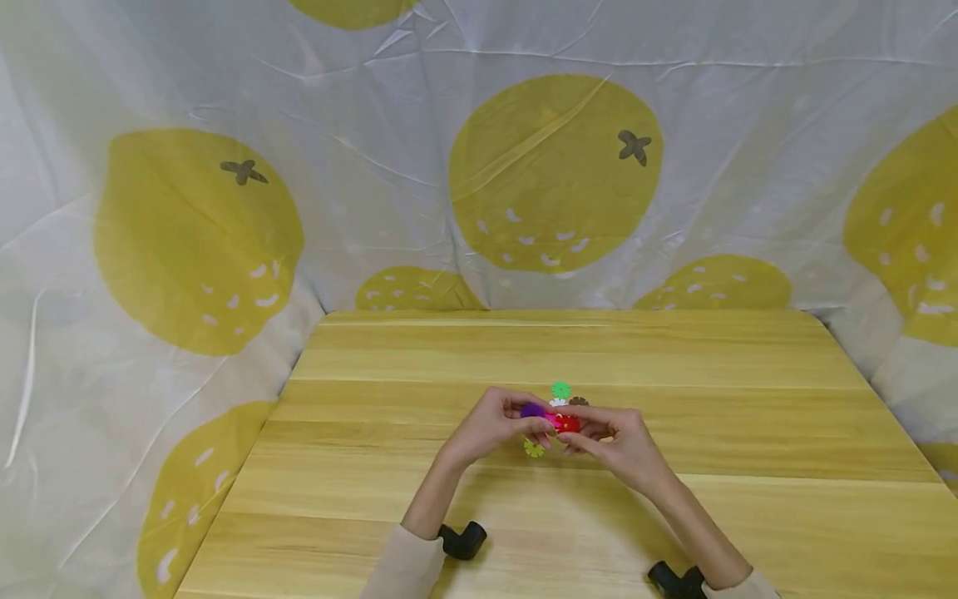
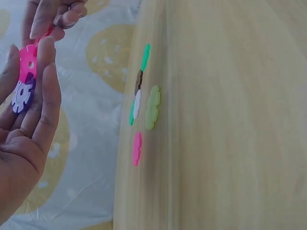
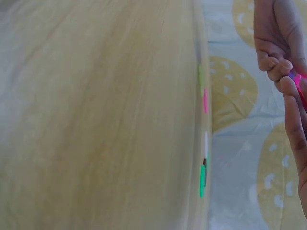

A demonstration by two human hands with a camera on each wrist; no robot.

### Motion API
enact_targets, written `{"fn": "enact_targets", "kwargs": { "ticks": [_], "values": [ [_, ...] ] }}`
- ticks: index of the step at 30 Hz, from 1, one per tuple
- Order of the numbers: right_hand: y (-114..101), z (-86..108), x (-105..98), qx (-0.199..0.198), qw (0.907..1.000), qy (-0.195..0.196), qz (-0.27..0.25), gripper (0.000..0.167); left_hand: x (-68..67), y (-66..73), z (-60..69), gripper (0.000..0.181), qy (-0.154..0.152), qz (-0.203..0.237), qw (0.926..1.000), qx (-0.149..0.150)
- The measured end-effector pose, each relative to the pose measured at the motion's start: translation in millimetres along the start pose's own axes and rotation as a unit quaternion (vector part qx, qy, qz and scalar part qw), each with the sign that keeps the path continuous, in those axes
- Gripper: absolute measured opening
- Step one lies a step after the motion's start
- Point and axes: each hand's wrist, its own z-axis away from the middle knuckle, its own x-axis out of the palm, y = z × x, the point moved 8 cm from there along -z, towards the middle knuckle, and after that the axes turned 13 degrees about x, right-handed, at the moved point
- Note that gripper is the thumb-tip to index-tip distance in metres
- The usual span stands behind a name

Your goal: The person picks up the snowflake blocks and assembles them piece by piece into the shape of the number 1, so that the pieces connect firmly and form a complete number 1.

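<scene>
Both hands meet above the table, holding a row of joined notched discs between them. My left hand point(image 1: 486, 428) grips the purple disc point(image 1: 532, 410) and the pink disc point(image 2: 28, 63) at the row's left end, between thumb and fingers. My right hand point(image 1: 624, 445) pinches the red disc point(image 1: 567, 423) at the other end. In the left wrist view the purple disc point(image 2: 23, 96) overlaps the pink one, and the red one is mostly hidden by fingers. The right wrist view shows only a bit of the pink disc point(image 3: 297, 80).
On the wooden table point(image 1: 374, 499), behind and below the hands, lie loose discs: green point(image 1: 560, 389), white point(image 1: 558, 402), brown point(image 1: 579, 401), yellow-green point(image 1: 534, 449) and pink point(image 2: 137, 149). A lemon-patterned cloth point(image 1: 374, 166) hangs around the table's back and sides.
</scene>
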Motion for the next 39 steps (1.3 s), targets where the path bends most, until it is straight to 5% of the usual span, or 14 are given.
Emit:
{"fn": "enact_targets", "kwargs": {
  "ticks": [4,9,14,18,23,32,39],
  "values": [
    [-1,-0.5,-3,-0.005,0.9997,0.018,0.013,0.039,-5.7,-0.7,1.9,0.023,0.015,0.006,0.9998,-0.013],
    [6,-1.9,-5,0.039,0.9983,0.020,-0.040,0.031,-7.6,2.5,3.7,0.026,0.006,-0.024,0.9996,-0.017],
    [18,-2.1,-3,0.101,0.9918,0.014,-0.077,0.029,-4.1,7.8,2.3,0.036,-0.017,-0.104,0.9942,0.018],
    [27,-1.6,-1,0.141,0.9822,0.014,-0.124,0.030,4.7,10.7,-1.3,0.043,-0.028,-0.123,0.9908,0.050],
    [38,-2.9,-1,0.189,0.9685,0.002,-0.162,0.038,8.3,9.4,-4.3,0.039,-0.012,-0.161,0.9852,0.057],
    [67,-3.5,-43,0.242,0.9685,0.059,0.004,0.040,0.0,1.0,-3.2,0.039,0.008,-0.177,0.9837,0.030],
    [78,-4.5,-39,0.249,0.9665,0.022,0.059,0.044,-0.9,0.5,-2.3,0.032,0.011,-0.179,0.9836,0.020]
  ]
}}
